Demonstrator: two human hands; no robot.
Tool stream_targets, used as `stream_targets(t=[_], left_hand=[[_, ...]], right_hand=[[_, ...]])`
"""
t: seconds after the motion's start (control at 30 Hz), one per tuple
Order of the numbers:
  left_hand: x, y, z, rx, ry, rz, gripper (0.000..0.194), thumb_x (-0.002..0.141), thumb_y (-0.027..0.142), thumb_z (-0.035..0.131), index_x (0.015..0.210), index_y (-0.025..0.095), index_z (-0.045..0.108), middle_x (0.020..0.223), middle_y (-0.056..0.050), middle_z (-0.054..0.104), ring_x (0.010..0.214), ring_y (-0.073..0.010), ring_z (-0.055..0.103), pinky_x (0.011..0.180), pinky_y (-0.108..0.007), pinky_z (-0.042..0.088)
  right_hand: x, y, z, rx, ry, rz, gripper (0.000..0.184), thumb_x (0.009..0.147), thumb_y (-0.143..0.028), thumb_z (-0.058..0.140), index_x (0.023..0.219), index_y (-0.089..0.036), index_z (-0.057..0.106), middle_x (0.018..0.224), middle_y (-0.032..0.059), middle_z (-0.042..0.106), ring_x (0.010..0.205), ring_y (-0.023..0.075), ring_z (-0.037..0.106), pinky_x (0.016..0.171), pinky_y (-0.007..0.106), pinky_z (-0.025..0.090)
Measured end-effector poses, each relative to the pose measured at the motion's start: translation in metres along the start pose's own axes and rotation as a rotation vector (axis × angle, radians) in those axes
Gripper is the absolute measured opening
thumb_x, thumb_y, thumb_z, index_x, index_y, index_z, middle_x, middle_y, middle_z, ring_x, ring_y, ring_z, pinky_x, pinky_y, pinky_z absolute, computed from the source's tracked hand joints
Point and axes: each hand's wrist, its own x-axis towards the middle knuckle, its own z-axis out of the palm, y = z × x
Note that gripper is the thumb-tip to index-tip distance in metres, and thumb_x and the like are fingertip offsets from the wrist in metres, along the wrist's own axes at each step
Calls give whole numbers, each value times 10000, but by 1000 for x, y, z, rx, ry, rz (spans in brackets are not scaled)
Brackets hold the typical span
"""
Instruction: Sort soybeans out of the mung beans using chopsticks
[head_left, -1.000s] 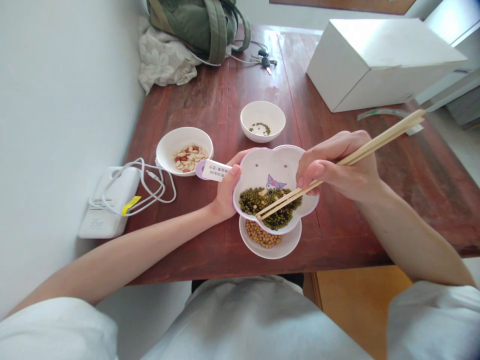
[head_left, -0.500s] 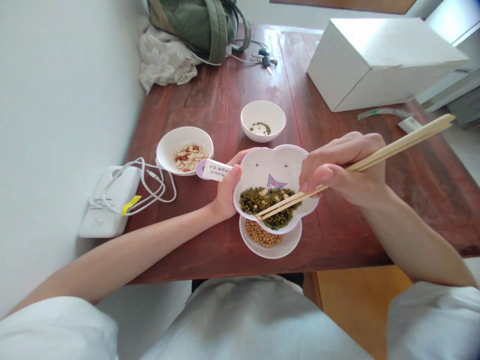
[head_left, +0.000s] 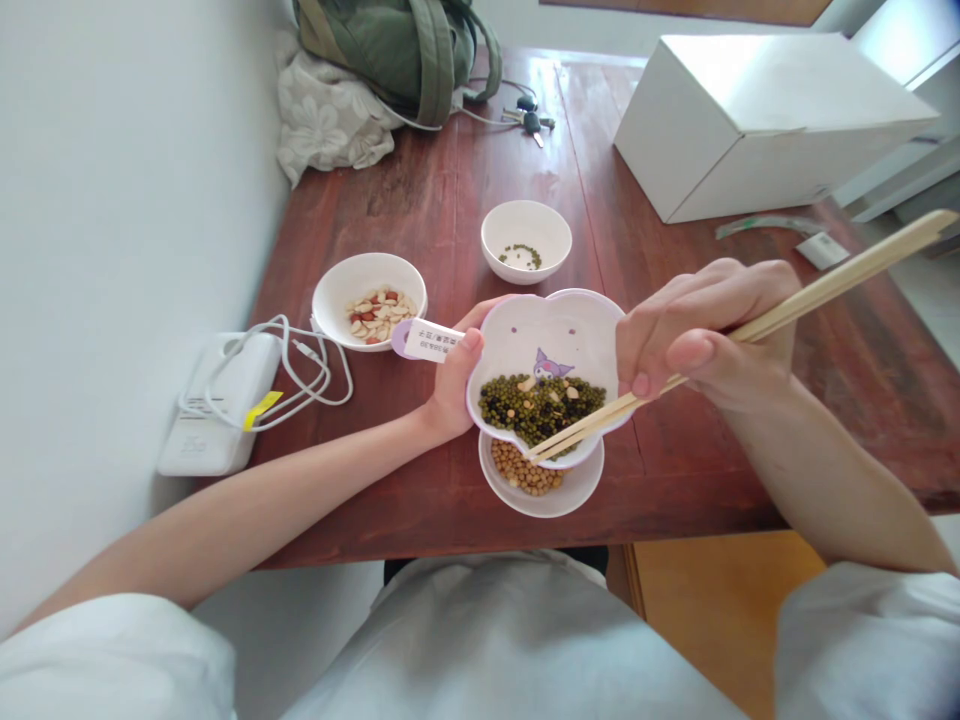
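Note:
My left hand [head_left: 455, 388] grips a flower-shaped bowl [head_left: 517, 330] with a purple rim and a cartoon print, tilted toward me. Green and dark beans [head_left: 544, 408] lie in its lower part, with a few pale nut pieces among them. In my right hand [head_left: 712, 335] is a pair of wooden chopsticks [head_left: 840, 283], their tips close together at the bowl's near rim. Just below that rim a white bowl [head_left: 577, 492] holds yellow soybeans [head_left: 527, 470], partly hidden by the tilted bowl.
At the left is a white bowl of peanuts [head_left: 381, 315]; farther back, another white bowl [head_left: 526, 218] has a few green beans. A power bank [head_left: 217, 440] with a white cable [head_left: 322, 385] lies by the wall. A bag [head_left: 382, 50], keys [head_left: 532, 122] and a white box [head_left: 750, 130] stand at the back.
My right hand has shifted right, and the chopstick tips have moved slightly right and toward me, to the rim. A soybean-like piece now shows in the lower bowl. The tilted bowl stays put.

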Motion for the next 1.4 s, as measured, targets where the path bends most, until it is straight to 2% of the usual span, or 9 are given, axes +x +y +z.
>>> stream_targets(t=[0.17, 0.37, 0.43, 0.63, 0.73, 0.87, 1.13, 1.4], left_hand=[[0, -2, -1, 4, 7, 5, 491, 943, 721, 665, 1160, 310, 823, 1244, -100, 849, 1460, -456, 684, 1088, -594, 643], [0, -4, -1, 1, 11, -1, 495, 943, 711, 658, 1164, 301, 824, 1269, -98, 847, 1476, -457, 671, 1100, -584, 640], [-1, -4, -1, 3, 11, -1, 497, 948, 708, 648, 1176, 303, 823, 1271, -96, 847, 1472, -454, 676, 1101, -581, 641], [-2, -5, -3, 38, 9, -35, 552, 923, 765, 640, 1185, 308, 806, 1257, -103, 841, 1439, -458, 697, 1110, -591, 635], [-1, -5, -4, 38, 13, -47, 544, 927, 761, 635, 1184, 311, 801, 1261, -97, 840, 1435, -452, 700, 1104, -581, 638], [-1, -5, -4, 39, 22, -57, 559, 915, 774, 639, 1178, 310, 806, 1248, -96, 846, 1429, -454, 699, 1092, -575, 637], [1, -10, -8, 43, -1, -20, 584, 933, 780, 598, 1211, 316, 818, 1356, -101, 824, 1442, -471, 688, 1139, -604, 605], [-2, -6, -2, 41, 4, -10, 536, 962, 749, 595, 1182, 307, 806, 1232, -109, 846, 1423, -452, 701, 1113, -582, 612]], right_hand=[[2, 3, 3, -41, 116, 29, 361, 995, -361, 851, 714, -135, 844, 611, 56, 763, 524, 168, 731, 490, 255, 533], [4, 3, 7, -157, -12, -47, 336, 984, -365, 866, 737, -137, 838, 673, 52, 800, 559, 141, 732, 512, 233, 516], [3, 2, 7, -188, -46, -26, 336, 986, -340, 861, 722, -135, 826, 669, 56, 795, 558, 143, 731, 511, 236, 501], [2, -1, 2, -231, 26, 0, 310, 996, -304, 842, 728, -148, 830, 628, 40, 769, 516, 137, 699, 490, 239, 480], [3, -1, 6, -234, -26, 4, 303, 1002, -328, 844, 751, -160, 828, 651, 32, 779, 522, 123, 685, 510, 235, 494], [5, -1, 10, -263, -92, 24, 283, 1019, -342, 828, 780, -192, 828, 712, 31, 810, 602, 139, 737, 560, 242, 542], [4, 2, 7, -252, -54, 56, 345, 968, -489, 867, 763, -214, 834, 682, 24, 798, 577, 154, 719, 519, 272, 522], [4, 2, 10, -260, -62, 55, 377, 981, -541, 839, 781, -221, 846, 691, 28, 796, 588, 153, 718, 539, 280, 533]])
